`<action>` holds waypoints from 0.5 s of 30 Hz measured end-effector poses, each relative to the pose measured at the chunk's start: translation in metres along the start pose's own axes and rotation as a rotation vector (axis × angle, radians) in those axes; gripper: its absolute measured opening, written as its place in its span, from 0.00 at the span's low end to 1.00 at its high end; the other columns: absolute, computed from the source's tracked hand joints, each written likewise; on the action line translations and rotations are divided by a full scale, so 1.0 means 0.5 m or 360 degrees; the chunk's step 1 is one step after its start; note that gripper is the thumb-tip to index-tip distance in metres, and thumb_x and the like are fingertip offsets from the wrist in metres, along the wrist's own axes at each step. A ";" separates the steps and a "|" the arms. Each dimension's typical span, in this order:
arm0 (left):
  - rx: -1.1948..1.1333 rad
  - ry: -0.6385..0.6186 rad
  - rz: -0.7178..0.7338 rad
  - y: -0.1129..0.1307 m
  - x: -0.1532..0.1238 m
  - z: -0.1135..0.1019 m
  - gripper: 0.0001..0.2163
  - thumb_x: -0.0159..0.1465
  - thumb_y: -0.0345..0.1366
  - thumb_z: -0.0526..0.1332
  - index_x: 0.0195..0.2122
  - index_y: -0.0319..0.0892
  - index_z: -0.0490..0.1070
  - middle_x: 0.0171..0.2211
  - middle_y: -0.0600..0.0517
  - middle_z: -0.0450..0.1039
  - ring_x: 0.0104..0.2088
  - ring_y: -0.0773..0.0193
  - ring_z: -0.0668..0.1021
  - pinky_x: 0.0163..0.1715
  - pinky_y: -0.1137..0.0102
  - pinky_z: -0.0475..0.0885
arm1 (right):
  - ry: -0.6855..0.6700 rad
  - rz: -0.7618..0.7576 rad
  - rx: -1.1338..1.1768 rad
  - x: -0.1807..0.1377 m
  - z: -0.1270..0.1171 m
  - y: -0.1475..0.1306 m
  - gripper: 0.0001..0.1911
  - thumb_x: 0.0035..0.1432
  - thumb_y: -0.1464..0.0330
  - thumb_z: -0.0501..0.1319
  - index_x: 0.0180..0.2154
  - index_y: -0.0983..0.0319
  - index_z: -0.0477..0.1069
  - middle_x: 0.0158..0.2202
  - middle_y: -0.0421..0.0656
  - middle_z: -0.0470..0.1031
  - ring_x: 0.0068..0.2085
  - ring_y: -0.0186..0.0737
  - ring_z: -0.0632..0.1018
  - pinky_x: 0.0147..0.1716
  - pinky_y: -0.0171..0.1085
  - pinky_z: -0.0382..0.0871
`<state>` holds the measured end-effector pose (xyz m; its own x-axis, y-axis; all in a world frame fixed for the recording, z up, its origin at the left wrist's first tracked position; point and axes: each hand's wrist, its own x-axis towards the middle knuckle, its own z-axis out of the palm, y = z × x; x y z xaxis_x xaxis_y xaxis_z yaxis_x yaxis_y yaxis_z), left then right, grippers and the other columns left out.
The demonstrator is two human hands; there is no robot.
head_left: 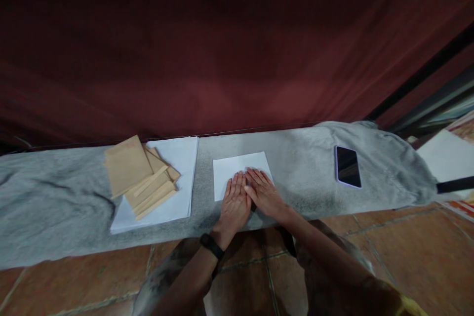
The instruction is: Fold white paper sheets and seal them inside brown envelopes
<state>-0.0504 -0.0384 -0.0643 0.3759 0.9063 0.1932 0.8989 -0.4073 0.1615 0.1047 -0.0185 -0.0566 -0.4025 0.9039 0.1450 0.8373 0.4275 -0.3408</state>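
A white sheet of paper (229, 167), which looks folded to a smaller size, lies on the grey cloth in front of me. Flat on its near part rests my left hand (236, 203), fingers stretched out and pointing away from me. Beside it my right hand (263, 191) also presses flat on the paper, angled inward so that the two hands touch. Nothing is held in either one. The paper's near edge is hidden under my palms.
Left of the paper, brown paper envelopes (129, 168) lie on a stack of white sheets (185, 173). A phone (348, 167) lies to the right on the grey cloth (303, 158). Behind rises a dark red curtain (222, 59); below is a tiled floor (407, 247).
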 end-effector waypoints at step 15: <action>-0.0005 -0.0023 -0.0136 -0.009 0.022 0.002 0.28 0.72 0.32 0.44 0.73 0.31 0.53 0.73 0.37 0.55 0.74 0.53 0.55 0.72 0.49 0.54 | 0.0170 0.0102 -0.0178 0.006 0.028 0.003 0.30 0.76 0.59 0.44 0.71 0.68 0.58 0.73 0.53 0.58 0.73 0.49 0.59 0.72 0.52 0.52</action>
<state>-0.0500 -0.0267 -0.0639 0.3009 0.9393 0.1648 0.9272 -0.3286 0.1800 0.0994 -0.0153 -0.0698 -0.3103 0.9233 0.2264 0.8983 0.3627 -0.2479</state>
